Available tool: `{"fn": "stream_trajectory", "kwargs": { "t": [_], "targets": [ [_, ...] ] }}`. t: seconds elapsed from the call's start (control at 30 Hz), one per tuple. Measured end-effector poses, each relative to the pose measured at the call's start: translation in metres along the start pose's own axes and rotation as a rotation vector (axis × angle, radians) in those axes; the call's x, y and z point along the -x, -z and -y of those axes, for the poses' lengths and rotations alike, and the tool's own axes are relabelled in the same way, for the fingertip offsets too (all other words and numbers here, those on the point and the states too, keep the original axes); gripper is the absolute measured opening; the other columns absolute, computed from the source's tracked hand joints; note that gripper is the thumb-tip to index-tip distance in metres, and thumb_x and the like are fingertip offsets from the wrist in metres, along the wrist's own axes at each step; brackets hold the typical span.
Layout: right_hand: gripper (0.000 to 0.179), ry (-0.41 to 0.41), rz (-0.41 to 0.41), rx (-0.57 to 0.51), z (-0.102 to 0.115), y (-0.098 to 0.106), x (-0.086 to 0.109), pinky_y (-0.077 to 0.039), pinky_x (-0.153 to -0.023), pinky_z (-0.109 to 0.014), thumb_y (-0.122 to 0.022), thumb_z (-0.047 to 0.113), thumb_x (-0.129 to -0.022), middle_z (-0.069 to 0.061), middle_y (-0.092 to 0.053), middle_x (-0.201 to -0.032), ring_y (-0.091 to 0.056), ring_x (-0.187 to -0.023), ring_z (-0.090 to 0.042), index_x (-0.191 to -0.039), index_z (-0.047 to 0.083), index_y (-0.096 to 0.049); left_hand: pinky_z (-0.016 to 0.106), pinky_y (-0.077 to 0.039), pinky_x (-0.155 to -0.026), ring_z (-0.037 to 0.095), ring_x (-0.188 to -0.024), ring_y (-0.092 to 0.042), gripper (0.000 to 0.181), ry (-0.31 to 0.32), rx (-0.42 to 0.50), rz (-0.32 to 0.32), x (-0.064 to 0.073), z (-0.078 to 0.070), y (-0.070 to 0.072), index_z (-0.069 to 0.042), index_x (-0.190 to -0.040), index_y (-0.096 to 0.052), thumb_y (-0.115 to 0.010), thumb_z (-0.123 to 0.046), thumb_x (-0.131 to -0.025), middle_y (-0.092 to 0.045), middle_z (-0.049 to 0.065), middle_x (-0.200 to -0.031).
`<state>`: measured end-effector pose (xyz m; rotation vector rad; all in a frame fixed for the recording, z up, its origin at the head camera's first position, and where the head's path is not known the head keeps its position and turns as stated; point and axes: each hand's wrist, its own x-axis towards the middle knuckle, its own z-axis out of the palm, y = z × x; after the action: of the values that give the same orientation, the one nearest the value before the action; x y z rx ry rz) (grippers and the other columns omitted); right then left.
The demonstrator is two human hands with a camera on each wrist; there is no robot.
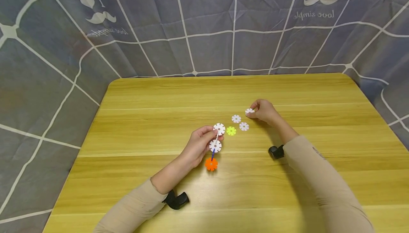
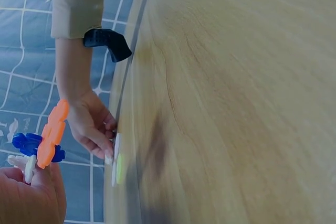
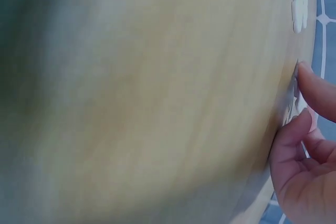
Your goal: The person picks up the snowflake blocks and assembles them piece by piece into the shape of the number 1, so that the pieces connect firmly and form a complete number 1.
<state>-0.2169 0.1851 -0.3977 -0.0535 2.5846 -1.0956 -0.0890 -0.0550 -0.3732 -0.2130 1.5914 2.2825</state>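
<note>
My left hand (image 1: 198,143) holds a chain of slotted plastic discs between thumb and fingers, raised over the table. From its far end come a white disc (image 1: 219,129), a thin white piece seen edge-on, another white disc (image 1: 215,146), a blue disc (image 1: 213,154) edge-on, and an orange disc (image 1: 211,164). In the left wrist view the orange disc (image 2: 52,132) and blue disc (image 2: 26,144) stick out past the fingertips. Farther right, my right hand (image 1: 266,112) pinches a loose white disc (image 1: 249,111) by its edge at the tabletop; fingers partly hide it in the right wrist view.
Between the hands lie a yellow-green disc (image 1: 231,130) and two white discs (image 1: 236,119), flat on the wooden table (image 1: 153,126). Black wrist mounts (image 1: 177,200) show at both sleeves. A grey checked cloth (image 1: 211,52) hangs behind the table and at its sides.
</note>
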Motion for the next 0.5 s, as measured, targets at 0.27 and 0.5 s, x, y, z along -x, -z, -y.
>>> {"fn": "stream_trajectory", "kwargs": {
  "t": [0.27,0.5],
  "targets": [
    [0.027,0.028,-0.004,-0.148,-0.0064,0.0017,0.003,-0.048,-0.055,-0.02,-0.068,0.003,-0.083,-0.007,-0.045,-0.075,-0.048,-0.062,-0.013,-0.101,-0.007,-0.05,0.016,-0.051,-0.06,0.01,-0.076,-0.064,0.013,0.004,0.016,0.021,0.0,0.0006,0.0001,0.007,-0.102,-0.055,-0.05,-0.003,-0.095,-0.066,0.006,-0.085],
    [0.027,0.053,0.038,-0.301,-0.0018,0.0003,0.0096,-0.053,-0.059,-0.021,-0.062,-0.002,-0.087,-0.006,-0.052,-0.076,-0.054,-0.062,-0.011,-0.111,-0.012,-0.052,0.015,-0.051,-0.06,0.008,-0.075,-0.064,0.014,0.03,0.018,0.032,0.0,-0.0003,-0.0012,0.007,-0.105,-0.054,-0.049,-0.003,-0.095,-0.065,0.003,-0.085]
  ]
}}
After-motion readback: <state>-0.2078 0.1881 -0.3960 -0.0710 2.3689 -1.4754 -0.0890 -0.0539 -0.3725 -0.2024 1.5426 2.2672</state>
